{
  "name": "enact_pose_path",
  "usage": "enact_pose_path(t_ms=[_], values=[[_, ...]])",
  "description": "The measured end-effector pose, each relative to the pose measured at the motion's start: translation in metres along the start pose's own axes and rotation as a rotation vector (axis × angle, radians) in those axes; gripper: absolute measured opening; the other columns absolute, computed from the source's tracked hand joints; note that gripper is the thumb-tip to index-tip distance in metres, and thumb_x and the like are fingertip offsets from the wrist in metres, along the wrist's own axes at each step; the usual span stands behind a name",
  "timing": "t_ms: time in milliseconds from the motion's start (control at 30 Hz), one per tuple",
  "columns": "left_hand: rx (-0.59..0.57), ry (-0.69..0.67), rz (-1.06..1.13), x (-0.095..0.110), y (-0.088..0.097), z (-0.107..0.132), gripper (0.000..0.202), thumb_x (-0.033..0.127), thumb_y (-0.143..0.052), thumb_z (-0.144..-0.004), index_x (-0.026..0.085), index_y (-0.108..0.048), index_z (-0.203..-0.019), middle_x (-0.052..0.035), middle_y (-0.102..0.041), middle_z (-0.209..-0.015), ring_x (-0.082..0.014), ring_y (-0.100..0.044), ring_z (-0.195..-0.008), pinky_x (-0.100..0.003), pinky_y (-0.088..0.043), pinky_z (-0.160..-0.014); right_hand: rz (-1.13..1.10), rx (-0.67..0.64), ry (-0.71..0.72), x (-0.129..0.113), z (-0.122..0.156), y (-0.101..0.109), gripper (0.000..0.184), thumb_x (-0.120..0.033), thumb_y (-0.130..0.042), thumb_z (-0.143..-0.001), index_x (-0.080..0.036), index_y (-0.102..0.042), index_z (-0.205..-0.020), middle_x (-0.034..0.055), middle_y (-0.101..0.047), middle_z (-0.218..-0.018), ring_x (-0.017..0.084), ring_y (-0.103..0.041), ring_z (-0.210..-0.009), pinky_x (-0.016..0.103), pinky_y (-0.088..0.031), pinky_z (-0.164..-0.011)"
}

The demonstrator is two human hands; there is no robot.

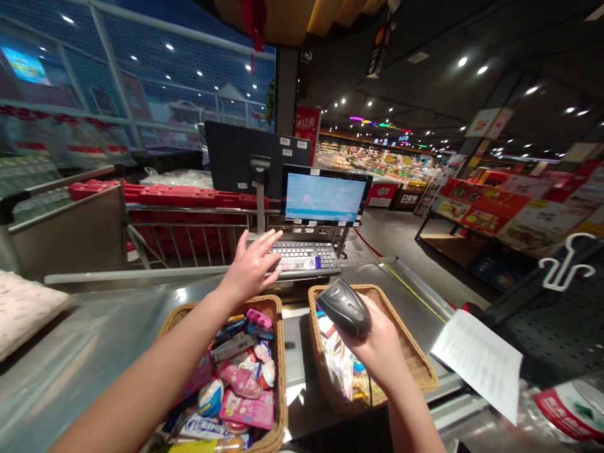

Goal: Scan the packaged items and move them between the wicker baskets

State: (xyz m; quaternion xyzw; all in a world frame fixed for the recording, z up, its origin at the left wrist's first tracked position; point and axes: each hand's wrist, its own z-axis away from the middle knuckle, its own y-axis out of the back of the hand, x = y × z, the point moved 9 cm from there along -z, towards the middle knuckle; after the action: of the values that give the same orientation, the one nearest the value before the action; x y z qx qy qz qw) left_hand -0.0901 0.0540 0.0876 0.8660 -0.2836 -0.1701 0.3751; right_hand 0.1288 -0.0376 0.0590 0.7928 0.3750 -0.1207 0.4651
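My left hand (255,264) reaches over the left end of a black keyboard (323,253), its fingers spread and holding nothing. On the keyboard's front part lies a small white and purple item (301,263), too small to name. My right hand (377,343) grips a black handheld barcode scanner (344,307), its head tilted toward the keyboard. Its cord hangs down over the right wicker basket (418,349), which holds several small packets (342,362). Under my left forearm, the left wicker basket (282,377) is filled with mixed small packaged goods (243,377).
Behind the keyboard stand a lit screen (325,196) and a dark monitor seen from behind (236,157). A printed paper sheet (479,362) and a red-labelled bottle (569,409) lie right. White hooks (566,264) hang there. A pale cushion-like object (28,311) rests left.
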Motion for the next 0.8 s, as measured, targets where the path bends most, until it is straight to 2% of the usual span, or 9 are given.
enact_pose_path(t_ms=[300, 800], values=[[-0.035, 0.021, -0.008, -0.010, 0.005, 0.019, 0.019, 0.028, -0.055, -0.085, 0.022, -0.067, -0.097, -0.0118, -0.040, -0.149, -0.0308, -0.038, -0.137, -0.063, -0.008, -0.115, -0.010, -0.016, -0.002, -0.010, -0.002, -0.022, 0.037, -0.025, -0.066, -0.076, -0.019, -0.063, -0.112, 0.0100, -0.065, -0.118, 0.027, -0.059, -0.112, 0.041, -0.047, -0.098], [-0.029, 0.051, 0.002, -0.024, 0.022, 0.042, 0.019, 0.027, -0.056, -0.083, 0.023, -0.068, -0.098, -0.0114, -0.041, -0.149, -0.0308, -0.038, -0.137, -0.063, -0.007, -0.115, -0.035, -0.058, 0.040, -0.038, -0.002, -0.037, 0.036, -0.022, -0.061, -0.077, -0.020, -0.060, -0.113, 0.0091, -0.066, -0.113, 0.027, -0.062, -0.104, 0.040, -0.050, -0.093]])
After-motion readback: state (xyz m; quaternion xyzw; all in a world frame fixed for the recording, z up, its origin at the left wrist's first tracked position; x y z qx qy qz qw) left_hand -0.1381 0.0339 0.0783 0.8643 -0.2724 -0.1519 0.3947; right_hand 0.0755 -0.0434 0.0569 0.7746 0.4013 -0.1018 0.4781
